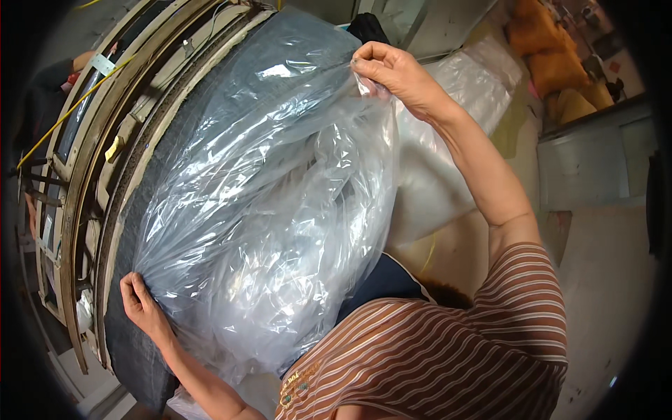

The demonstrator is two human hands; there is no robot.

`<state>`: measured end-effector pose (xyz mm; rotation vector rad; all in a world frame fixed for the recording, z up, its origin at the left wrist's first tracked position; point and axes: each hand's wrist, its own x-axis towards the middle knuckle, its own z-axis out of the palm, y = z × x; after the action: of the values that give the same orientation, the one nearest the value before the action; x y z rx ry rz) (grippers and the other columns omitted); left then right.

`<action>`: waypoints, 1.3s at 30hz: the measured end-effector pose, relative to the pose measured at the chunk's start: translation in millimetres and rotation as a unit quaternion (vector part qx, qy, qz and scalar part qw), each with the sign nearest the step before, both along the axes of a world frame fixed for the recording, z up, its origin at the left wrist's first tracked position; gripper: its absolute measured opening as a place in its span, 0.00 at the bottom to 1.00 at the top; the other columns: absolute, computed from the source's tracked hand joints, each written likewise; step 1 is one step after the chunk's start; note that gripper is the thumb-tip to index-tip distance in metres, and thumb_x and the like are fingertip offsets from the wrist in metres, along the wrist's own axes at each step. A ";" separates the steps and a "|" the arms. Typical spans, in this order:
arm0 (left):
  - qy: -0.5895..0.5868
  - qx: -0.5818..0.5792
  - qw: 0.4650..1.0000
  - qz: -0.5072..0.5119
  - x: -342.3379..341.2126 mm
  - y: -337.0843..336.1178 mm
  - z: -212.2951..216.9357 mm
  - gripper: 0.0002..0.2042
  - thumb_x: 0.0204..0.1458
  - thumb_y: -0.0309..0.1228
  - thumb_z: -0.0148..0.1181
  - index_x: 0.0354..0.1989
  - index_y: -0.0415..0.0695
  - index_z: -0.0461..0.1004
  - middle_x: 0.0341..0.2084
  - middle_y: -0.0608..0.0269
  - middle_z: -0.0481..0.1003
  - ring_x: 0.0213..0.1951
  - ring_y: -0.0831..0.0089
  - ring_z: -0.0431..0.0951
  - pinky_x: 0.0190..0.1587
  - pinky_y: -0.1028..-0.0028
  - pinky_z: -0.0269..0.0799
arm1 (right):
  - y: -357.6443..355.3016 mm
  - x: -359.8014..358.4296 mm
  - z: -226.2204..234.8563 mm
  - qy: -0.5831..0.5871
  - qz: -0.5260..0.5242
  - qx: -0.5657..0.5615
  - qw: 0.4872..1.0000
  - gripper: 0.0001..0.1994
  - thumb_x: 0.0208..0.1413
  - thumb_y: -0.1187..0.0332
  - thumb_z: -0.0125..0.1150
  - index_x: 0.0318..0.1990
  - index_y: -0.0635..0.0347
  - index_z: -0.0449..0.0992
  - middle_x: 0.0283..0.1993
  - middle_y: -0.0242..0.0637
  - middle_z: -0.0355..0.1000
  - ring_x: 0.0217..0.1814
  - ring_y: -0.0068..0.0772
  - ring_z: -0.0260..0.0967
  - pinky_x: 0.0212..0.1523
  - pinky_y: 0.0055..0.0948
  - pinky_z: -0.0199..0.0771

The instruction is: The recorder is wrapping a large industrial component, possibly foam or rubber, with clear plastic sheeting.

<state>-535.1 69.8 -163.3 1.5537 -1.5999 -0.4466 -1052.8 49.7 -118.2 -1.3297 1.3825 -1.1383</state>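
Observation:
A large clear plastic sheet, possibly a bag, spreads crumpled and shiny between my two hands. My left hand is closed on its near left edge, over the dark tabletop. At the far right, my right hand pinches another edge between thumb and fingers, with that arm stretched out. Between them the film hangs in folds from the dark work surface down toward my lap. Whether it has one layer or two I cannot tell.
Along the left runs a long machine frame with metal rails and a yellow cord. Another person's arm shows beyond it. More clear plastic lies at the back right. Orange bundles sit farther off.

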 end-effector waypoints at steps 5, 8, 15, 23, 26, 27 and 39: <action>0.012 -0.009 1.000 -0.001 -7.7 -1.4 2.7 0.08 0.59 0.29 0.49 0.31 0.37 0.68 0.26 0.71 0.66 0.31 0.82 0.63 0.38 0.83 0.60 | -51.8 2.9 -4.8 0.229 -0.070 -0.146 0.960 0.09 0.55 0.63 0.55 0.32 0.59 0.71 0.22 0.32 0.68 0.26 0.26 0.67 0.28 0.24 0.66; -0.025 -0.009 1.000 0.005 -17.1 -1.2 8.1 0.07 0.58 0.28 0.51 0.30 0.38 0.68 0.25 0.70 0.66 0.30 0.82 0.63 0.36 0.82 0.61 | -107.9 4.1 -15.6 0.395 -0.139 -0.256 0.871 0.08 0.51 0.62 0.58 0.30 0.57 0.73 0.26 0.35 0.69 0.28 0.36 0.68 0.31 0.32 0.68; -0.046 -0.035 0.997 0.052 39.6 48.5 24.2 0.07 0.49 0.20 0.58 0.22 0.37 0.67 0.20 0.71 0.61 0.25 0.83 0.58 0.27 0.83 0.54 | -158.4 75.7 -50.6 0.468 -0.077 -0.344 0.810 0.08 0.47 0.62 0.59 0.30 0.55 0.75 0.31 0.36 0.71 0.34 0.45 0.71 0.34 0.42 0.70; -0.226 -0.114 0.963 0.090 77.2 194.0 41.8 0.05 0.43 0.21 0.64 0.25 0.38 0.72 0.17 0.66 0.65 0.21 0.77 0.61 0.22 0.78 0.54 | -131.2 146.5 -37.6 0.377 0.013 -0.229 0.897 0.16 0.43 0.52 0.63 0.23 0.56 0.74 0.20 0.38 0.72 0.26 0.43 0.70 0.30 0.39 0.68; -0.203 -0.103 0.965 0.130 70.2 231.7 12.9 0.05 0.43 0.21 0.64 0.27 0.38 0.73 0.19 0.66 0.65 0.22 0.77 0.60 0.23 0.78 0.54 | -130.0 156.5 -37.9 0.390 0.020 -0.234 0.890 0.18 0.43 0.50 0.64 0.22 0.57 0.74 0.19 0.37 0.70 0.24 0.41 0.69 0.28 0.37 0.66; -0.199 -0.084 0.966 0.143 67.8 242.7 1.6 0.05 0.44 0.20 0.63 0.28 0.37 0.73 0.20 0.66 0.64 0.22 0.77 0.60 0.24 0.79 0.54 | -123.8 162.8 -35.3 0.398 0.030 -0.227 0.888 0.19 0.44 0.50 0.63 0.21 0.59 0.73 0.18 0.37 0.69 0.23 0.38 0.67 0.28 0.34 0.65; -0.062 -0.002 0.967 0.247 65.1 274.2 -35.5 0.03 0.44 0.19 0.61 0.27 0.36 0.73 0.21 0.69 0.60 0.23 0.79 0.58 0.24 0.79 0.54 | -131.4 200.7 -41.1 0.322 0.120 -0.253 0.904 0.11 0.45 0.57 0.62 0.31 0.52 0.79 0.29 0.37 0.76 0.33 0.39 0.73 0.36 0.35 0.70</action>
<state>-470.0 344.0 -198.8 1.9311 -1.2331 -0.0738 -852.1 -81.8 -159.3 -2.3419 1.3448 -0.9541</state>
